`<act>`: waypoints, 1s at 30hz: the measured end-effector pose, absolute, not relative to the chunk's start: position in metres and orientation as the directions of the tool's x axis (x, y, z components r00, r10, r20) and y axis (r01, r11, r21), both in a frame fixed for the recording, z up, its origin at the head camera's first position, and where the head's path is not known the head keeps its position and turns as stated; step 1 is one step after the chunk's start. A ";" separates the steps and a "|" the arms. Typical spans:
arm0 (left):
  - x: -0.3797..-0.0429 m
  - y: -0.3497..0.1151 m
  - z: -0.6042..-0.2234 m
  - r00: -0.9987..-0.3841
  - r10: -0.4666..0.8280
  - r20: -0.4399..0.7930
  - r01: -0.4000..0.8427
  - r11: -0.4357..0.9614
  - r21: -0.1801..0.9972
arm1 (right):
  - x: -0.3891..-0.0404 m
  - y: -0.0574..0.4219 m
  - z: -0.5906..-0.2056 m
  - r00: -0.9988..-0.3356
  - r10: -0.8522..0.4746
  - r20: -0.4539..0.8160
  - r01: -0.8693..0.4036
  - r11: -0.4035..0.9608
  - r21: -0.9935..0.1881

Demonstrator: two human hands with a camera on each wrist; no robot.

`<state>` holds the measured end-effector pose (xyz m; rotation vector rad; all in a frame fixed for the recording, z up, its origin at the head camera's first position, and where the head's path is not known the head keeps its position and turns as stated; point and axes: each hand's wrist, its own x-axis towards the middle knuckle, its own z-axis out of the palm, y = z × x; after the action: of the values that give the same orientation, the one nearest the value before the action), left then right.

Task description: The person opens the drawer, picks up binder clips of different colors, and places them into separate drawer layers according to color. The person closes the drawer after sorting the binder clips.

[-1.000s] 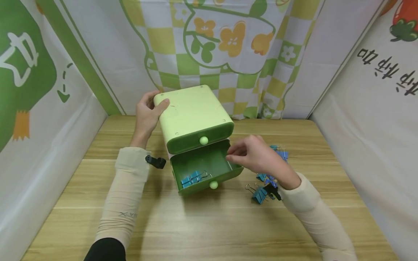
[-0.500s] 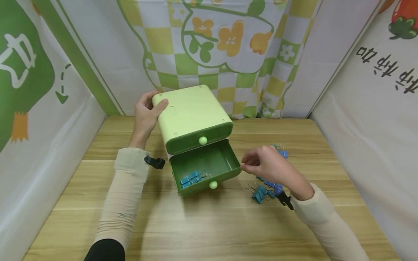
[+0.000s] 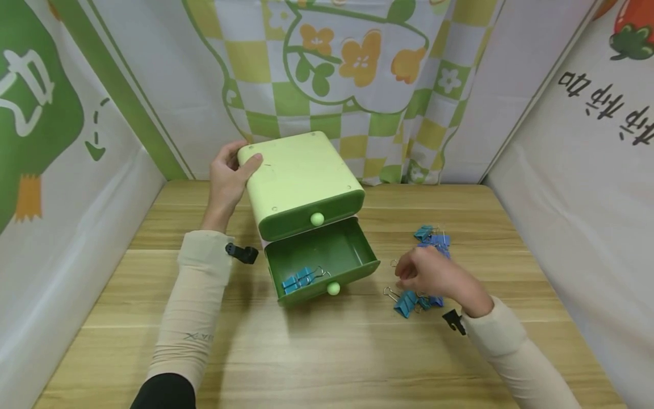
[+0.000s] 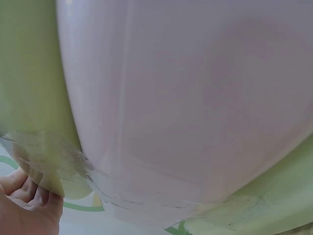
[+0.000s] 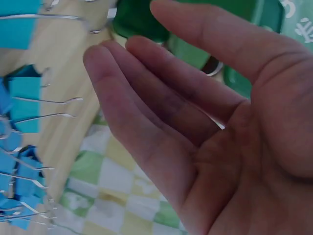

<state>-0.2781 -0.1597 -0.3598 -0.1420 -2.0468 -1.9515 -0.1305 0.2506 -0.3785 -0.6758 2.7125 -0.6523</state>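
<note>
The left hand grips the drawer box toward the desk's far edge; blue binder clips lie beside the loosely parted right hand, toward the right edge.

A wood-grain table carries a green drawer unit and, beside it, loose blue binder clips.
</note>
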 end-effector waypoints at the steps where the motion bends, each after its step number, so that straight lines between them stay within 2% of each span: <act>1: -0.278 -0.160 -0.360 -0.948 -0.140 0.287 0.280 0.069 0.958 | -0.132 0.252 -0.381 -0.848 -0.503 -0.166 -0.375 0.791 -0.483; 10: -0.278 -0.161 -0.360 -0.945 -0.145 0.293 0.286 0.069 0.956 | -0.141 0.254 -0.398 -0.781 -0.564 -0.269 -0.390 0.776 -0.496; 20: -0.278 -0.161 -0.361 -0.945 -0.143 0.294 0.286 0.076 0.955 | -0.149 0.255 -0.405 -0.709 -0.658 -0.253 -0.437 0.693 -0.574; 25: -0.278 -0.161 -0.360 -0.946 -0.142 0.293 0.284 0.080 0.955 | -0.155 0.260 -0.410 -0.683 -0.668 -0.295 -0.323 0.639 -0.699; 30: -0.279 -0.161 -0.360 -0.945 -0.143 0.295 0.286 0.078 0.955 | -0.161 0.266 -0.417 -0.713 -0.617 -0.334 -0.131 0.585 -0.800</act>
<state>-0.2785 -0.1606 -0.3603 -0.1432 -2.0497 -1.9367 -0.1610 0.2664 -0.4174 -0.5920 2.2127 -1.0494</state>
